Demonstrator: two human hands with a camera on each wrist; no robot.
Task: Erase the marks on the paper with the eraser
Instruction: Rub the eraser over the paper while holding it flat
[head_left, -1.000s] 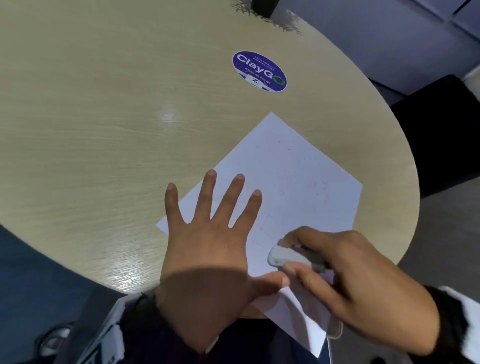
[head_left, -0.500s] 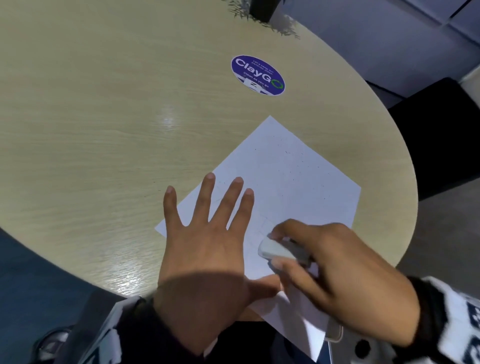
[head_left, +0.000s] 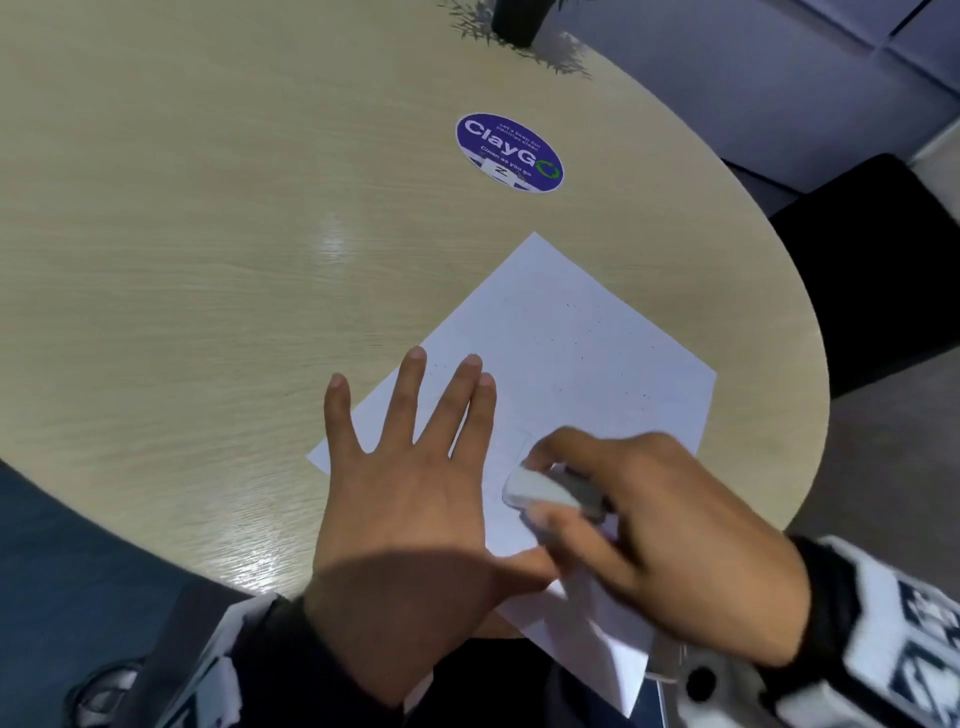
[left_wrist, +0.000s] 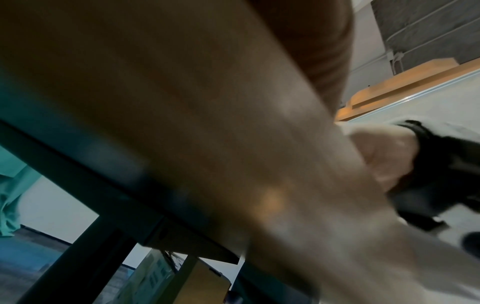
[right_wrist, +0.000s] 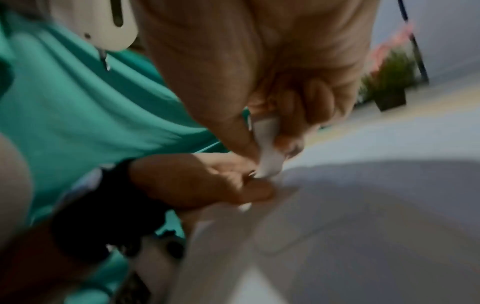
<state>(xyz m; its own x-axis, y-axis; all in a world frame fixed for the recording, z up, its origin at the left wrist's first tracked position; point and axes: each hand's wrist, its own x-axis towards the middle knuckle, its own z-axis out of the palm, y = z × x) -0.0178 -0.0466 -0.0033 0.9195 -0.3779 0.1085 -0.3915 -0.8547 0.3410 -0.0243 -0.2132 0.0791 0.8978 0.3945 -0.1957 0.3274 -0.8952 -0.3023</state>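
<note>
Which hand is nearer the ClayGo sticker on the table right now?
Left. The left hand lies flat on the paper's near-left part, fingertips pointing toward the ClayGo sticker. The right hand, gripping the eraser, sits nearer the person.

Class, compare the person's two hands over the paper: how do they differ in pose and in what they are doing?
The left hand lies flat with fingers spread; the right hand is curled. The left hand holds nothing and presses the paper; the right hand pinches the eraser. Both are over the paper's near part.
</note>
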